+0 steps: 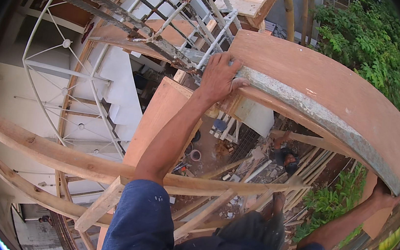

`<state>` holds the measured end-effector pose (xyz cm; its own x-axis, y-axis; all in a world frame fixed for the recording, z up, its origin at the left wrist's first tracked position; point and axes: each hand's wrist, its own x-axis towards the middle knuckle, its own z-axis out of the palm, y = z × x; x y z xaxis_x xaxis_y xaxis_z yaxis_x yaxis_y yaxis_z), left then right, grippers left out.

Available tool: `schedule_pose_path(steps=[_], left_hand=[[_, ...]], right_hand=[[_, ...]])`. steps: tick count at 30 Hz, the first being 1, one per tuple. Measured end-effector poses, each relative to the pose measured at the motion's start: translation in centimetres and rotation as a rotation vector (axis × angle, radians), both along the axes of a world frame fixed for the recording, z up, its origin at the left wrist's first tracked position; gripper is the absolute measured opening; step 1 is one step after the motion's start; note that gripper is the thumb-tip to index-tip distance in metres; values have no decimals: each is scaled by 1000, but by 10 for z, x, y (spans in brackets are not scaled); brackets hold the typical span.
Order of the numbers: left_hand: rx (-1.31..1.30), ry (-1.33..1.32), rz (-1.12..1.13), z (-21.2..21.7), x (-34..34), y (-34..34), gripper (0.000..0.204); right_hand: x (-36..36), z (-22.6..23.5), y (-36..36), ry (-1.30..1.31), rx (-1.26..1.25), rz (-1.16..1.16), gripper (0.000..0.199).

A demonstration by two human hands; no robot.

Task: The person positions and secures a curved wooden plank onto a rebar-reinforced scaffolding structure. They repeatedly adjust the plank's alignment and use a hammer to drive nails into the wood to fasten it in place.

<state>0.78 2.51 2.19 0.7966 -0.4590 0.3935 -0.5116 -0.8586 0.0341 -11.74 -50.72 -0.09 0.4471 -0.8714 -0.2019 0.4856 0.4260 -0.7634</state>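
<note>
A long plywood panel [314,74] with a grey, cement-stained wooden batten [306,100] along its near edge stretches across the upper right. My left hand [219,75] grips the left end of that edge, beside the rebar, with the fingers on top and the thumb at the near side. Far to the right, my right hand [385,196] is closed around the lower edge near the other end; some of its fingers are hidden behind the batten. Below my left forearm stands another plywood panel [161,115].
Rusty rebar with stirrups [157,43] juts in from the upper left. Wooden beams [58,156] cross beneath my arms, high above rubble-strewn ground. Another person [289,160] is below, near bamboo poles [313,167]. A white scaffold frame [61,68] stands left; leafy plants [367,40] grow right.
</note>
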Motion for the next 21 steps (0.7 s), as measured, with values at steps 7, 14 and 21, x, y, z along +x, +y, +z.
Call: schedule_pose_path(steps=[7,14,21], left_hand=[[12,57,-24,-7,3,10,49],[51,57,-37,-9,7,12,79],[38,19,-43,-13,7,13,76]], right_hand=[[-5,-19,-9,-114,-80,-9,79],[-12,-54,-40,-288,15,-15,107],[-13,-59,-46,-441,90,-30,95]])
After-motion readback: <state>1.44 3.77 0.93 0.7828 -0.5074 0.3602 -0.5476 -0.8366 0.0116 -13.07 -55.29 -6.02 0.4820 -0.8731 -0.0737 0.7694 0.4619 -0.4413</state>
